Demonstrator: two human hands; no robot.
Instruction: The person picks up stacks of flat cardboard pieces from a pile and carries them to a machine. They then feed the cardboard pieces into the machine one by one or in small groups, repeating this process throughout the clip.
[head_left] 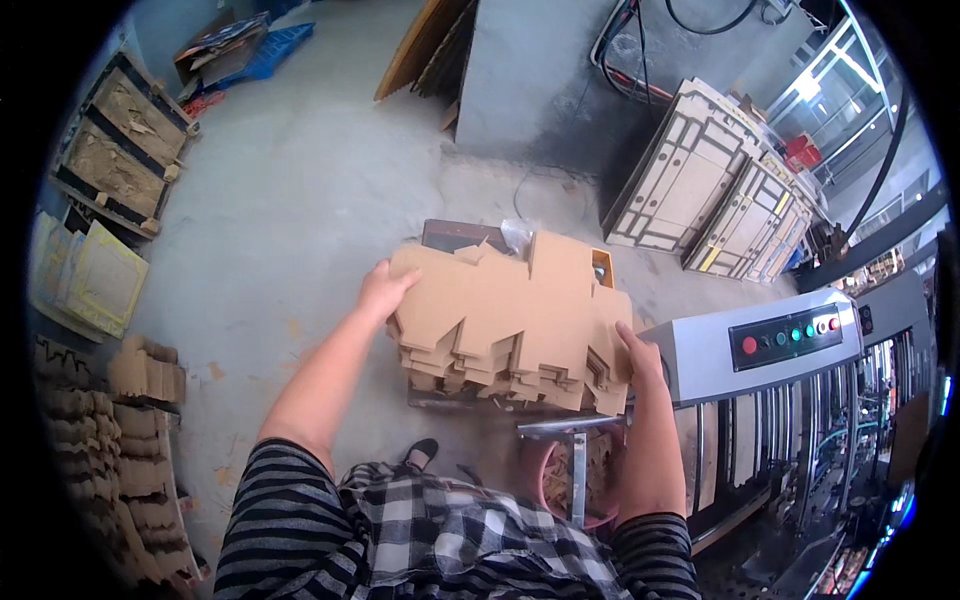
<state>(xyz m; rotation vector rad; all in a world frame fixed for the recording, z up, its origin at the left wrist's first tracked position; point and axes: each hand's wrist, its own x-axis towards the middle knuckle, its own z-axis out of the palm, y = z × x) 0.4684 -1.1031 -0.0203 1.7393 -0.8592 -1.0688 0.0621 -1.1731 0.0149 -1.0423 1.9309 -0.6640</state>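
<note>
A stack of brown die-cut cardboard sheets [500, 305] lies in front of me, with notched, zigzag edges on the near side. The lower layers stick out unevenly. My left hand [386, 290] grips the stack's left end, thumb on top and fingers partly hidden underneath. At the right end, my right hand [640, 354] closes on the cardboard's edge, its thumb on top. Beneath the stack a dark surface [465, 233] shows at the back, beside a bit of clear plastic [517, 238]. An orange-yellow box [602, 267] sits just behind the stack's right part.
To my right stands a machine with a control panel [785, 340] of coloured buttons. A pink bin [541, 475] with cardboard scraps is below a metal bracket [578, 470]. Cut cardboard piles [145, 370] stand at left. Die boards [690, 170] lean at back right.
</note>
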